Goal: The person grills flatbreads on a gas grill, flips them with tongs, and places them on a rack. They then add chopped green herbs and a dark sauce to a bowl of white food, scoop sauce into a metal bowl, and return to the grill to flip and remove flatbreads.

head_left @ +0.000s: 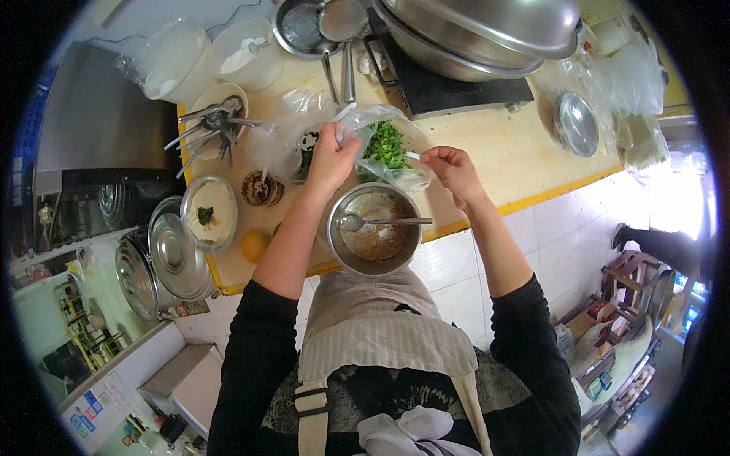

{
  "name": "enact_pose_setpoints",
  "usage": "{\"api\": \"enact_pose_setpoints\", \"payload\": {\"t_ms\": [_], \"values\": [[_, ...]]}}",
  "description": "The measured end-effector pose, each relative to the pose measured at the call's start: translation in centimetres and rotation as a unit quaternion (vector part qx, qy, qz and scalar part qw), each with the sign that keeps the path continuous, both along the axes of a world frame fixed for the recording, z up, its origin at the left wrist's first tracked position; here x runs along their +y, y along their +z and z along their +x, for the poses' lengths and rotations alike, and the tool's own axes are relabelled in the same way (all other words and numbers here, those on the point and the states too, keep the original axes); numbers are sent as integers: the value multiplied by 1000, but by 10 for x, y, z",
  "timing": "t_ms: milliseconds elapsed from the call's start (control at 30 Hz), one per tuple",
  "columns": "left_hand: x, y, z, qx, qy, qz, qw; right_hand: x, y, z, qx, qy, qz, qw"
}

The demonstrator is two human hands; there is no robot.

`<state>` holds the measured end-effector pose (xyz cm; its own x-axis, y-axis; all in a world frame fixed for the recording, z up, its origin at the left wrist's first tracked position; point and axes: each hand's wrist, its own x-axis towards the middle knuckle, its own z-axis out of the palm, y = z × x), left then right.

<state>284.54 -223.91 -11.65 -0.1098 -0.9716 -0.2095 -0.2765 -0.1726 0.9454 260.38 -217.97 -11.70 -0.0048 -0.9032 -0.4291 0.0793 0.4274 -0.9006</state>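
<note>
My left hand (332,159) grips the gathered edge of a clear plastic bag (420,181). Chopped green herbs (385,145) fill the bag's middle. Between the thumb and fingers of my right hand (454,175) is a thin white handle (413,155), probably a plastic spoon's, whose other end is hidden at the herbs. Just below the bag, at the table's front edge, stands a stainless steel bowl (335,242) with a brownish paste or sauce inside. A metal spoon (393,221) lies across this bowl, its handle over the right rim.
Left of my arm are a dark sauce jar (262,189), a covered pale bowl (229,219), an orange (255,245) and a utensil container (197,105). Behind stand white tubs (251,77), ladles (349,74) and a large steel pot (456,51) on a black induction cooker (467,98).
</note>
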Motion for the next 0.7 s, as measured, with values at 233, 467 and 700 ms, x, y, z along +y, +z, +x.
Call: {"api": "enact_pose_setpoints", "payload": {"t_ms": [233,467,700], "values": [[19,0,8,104,43,-6,994,-3,69,-6,80,15,45,996],[92,31,33,347,87,58,932,-14,155,27,37,48,-3,998],[158,44,88,455,75,102,881,-32,214,146,-59,175,-31,982]]}}
